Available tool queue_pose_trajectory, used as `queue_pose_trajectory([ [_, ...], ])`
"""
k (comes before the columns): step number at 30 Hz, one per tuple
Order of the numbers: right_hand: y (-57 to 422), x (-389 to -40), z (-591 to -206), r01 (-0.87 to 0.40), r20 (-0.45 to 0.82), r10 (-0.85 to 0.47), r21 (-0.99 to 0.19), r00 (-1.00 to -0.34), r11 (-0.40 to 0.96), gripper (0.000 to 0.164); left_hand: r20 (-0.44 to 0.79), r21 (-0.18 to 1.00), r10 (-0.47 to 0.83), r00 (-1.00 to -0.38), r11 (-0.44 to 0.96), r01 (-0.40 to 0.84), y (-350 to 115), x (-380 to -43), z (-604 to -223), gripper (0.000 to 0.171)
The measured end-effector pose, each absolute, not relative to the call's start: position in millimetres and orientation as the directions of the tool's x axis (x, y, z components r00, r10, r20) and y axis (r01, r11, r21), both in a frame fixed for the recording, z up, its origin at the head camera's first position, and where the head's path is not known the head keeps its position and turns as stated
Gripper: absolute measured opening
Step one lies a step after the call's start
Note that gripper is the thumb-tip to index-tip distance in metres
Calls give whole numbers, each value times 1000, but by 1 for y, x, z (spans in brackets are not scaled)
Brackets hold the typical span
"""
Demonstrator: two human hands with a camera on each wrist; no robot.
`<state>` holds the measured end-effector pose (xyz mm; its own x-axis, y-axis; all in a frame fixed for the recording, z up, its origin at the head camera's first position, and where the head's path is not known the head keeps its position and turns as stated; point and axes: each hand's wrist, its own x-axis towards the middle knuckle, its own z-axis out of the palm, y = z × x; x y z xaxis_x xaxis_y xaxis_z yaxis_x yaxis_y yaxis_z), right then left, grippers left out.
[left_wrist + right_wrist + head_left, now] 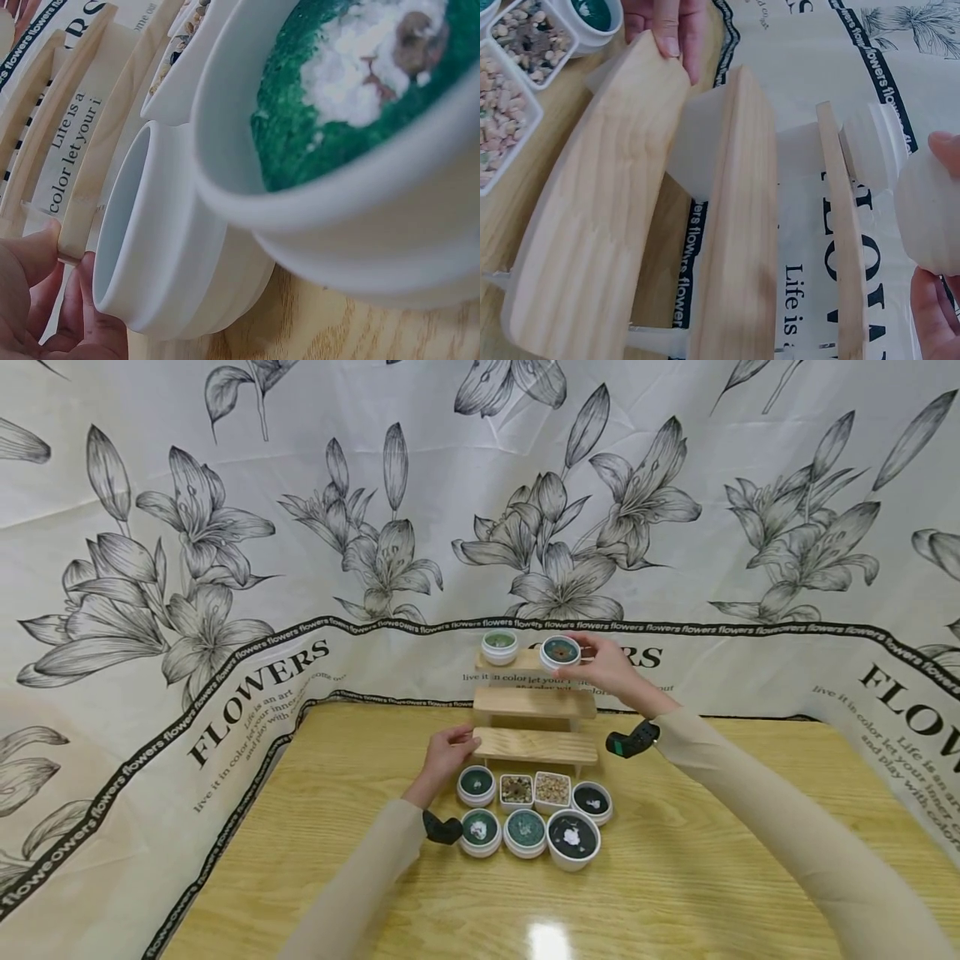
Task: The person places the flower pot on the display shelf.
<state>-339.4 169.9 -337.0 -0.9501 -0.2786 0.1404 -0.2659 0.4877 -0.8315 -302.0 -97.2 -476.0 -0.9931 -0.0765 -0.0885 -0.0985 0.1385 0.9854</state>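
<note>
A three-tier wooden display stand [535, 745] stands on the table near the fabric backdrop. At its lowest step's left end, my left hand [447, 752] pinches the wood, thumb above and fingers below, as the left wrist view shows [71, 232]. My right hand [603, 664] grips a round white pot [560, 652] with a teal-green filling and a brownish centre. That pot appears just above the right end of the top step; a gap shows in the right wrist view [930, 217]. Another white pot [499, 646] with green filling sits at the top step's left end.
In front of the stand are two square white dishes of small stones [552, 789] and several round white pots [525, 832] with green or dark fillings. A larger dark-filled pot [573, 842] stands nearest me. Flower-printed fabric [390, 560] rises behind the wooden table [360, 852].
</note>
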Motion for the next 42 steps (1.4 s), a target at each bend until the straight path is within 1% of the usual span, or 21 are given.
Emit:
queue_pose_trajectory([
  [6,162,-348,-338,-254,130,-277,-841,-952,478,73,-81,985,-79,-994,143,-92,-97,-303,-478,35],
  [18,149,-362,-345,-263,162,-230,-804,-960,533,68,-72,986,-74,-995,148,-82,-97,-302,-477,35],
  [24,146,-366,-348,-263,161,-235,-816,-959,515,67,-71,986,-73,-995,148,-81,-97,-304,-478,34],
  [34,142,-371,-354,-230,145,-206,-842,-968,488,69,-72,985,-60,-996,151,-80,-98,-304,-478,35],
  [42,138,-372,-354,-225,162,-169,-844,-972,487,67,-68,985,-56,-996,155,-76,-99,-305,-479,35],
])
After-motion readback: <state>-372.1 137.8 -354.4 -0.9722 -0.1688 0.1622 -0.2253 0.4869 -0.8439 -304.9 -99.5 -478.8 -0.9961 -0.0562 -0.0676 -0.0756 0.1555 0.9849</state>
